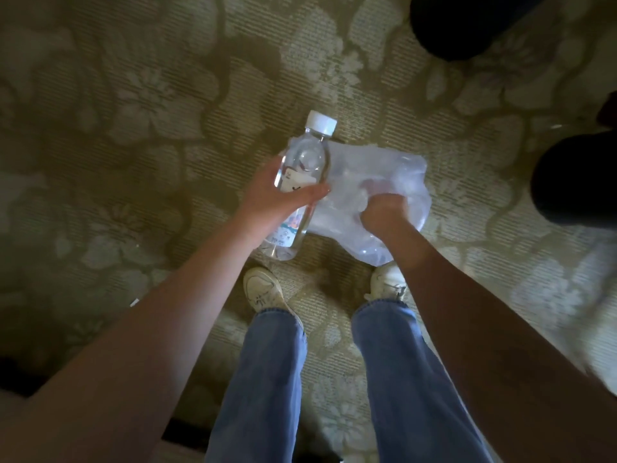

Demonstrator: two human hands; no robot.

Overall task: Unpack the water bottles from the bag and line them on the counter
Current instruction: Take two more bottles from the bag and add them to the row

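On my feed I see 1 water bottle (305,168). It is clear plastic, full, with a white screw cap (321,121) and a pale printed label round its middle. It is held above the floor, tilted with the cap pointing away from the person and its side against the edge of the bag (377,162).

The left hand (277,195) grips it at the label, thumb laid across the front and fingers curled round the far side. The right hand (384,212) is clenched on a bunch of the thin translucent bag, which hangs crumpled below the fist. I cannot tell what it holds.

Below lies a green floral carpet (133,111). I also see 2 white shoes (263,289) and blue jeans (267,379). 2 dark blurred shapes (574,182) sit at the upper right, well apart from the bottle.
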